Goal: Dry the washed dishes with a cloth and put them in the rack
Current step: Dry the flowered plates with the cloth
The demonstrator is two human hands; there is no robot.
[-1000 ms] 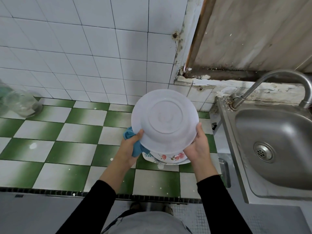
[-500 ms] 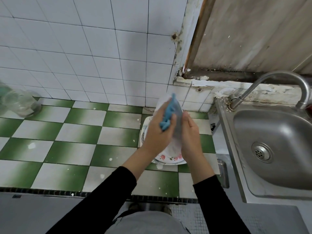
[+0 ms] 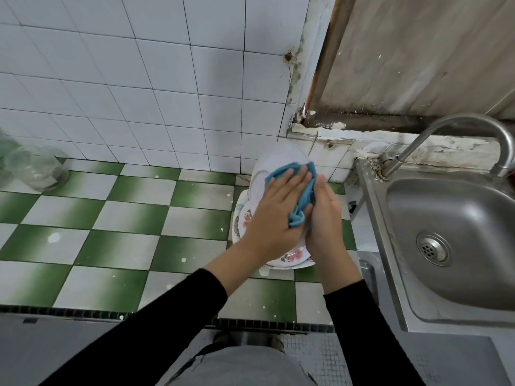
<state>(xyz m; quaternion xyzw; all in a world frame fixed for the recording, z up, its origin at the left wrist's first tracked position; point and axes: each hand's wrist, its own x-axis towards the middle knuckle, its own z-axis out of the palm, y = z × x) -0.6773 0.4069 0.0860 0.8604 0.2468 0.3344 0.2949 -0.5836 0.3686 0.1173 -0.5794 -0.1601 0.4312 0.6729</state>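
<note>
At the far left, glass jars (image 3: 39, 168) stand against the wall on the green-and-white tiled counter (image 3: 133, 213), well apart from the work. A second ago the white plate (image 3: 278, 160) was held up with its underside toward the camera, a hand at each side of the rim and the blue cloth (image 3: 278, 173) bunched under the left one. Since then it has been swung round almost edge-on. The left hand (image 3: 276, 215) has come onto its face, and its fingers (image 3: 289, 182) lie straight and close together, pressing the cloth flat against the plate. The cloth spreads out past the fingertips and hangs in a fold between the two hands. The plate is in the air above a stack of flowered plates (image 3: 291, 257) that sits on the counter just left of the sink. The right hand (image 3: 324, 218) stands upright behind the plate and props it. Its fingers are hidden by the cloth and the plate, so whether they curl over the rim cannot be told. Further right are the steel sink (image 3: 459, 246) and its tap (image 3: 473, 129). The change suggests the drying has moved from the back of this plate to its face, so this plate is probably near done. No rack shows in this view, and the stack below appears to be still waiting.
</note>
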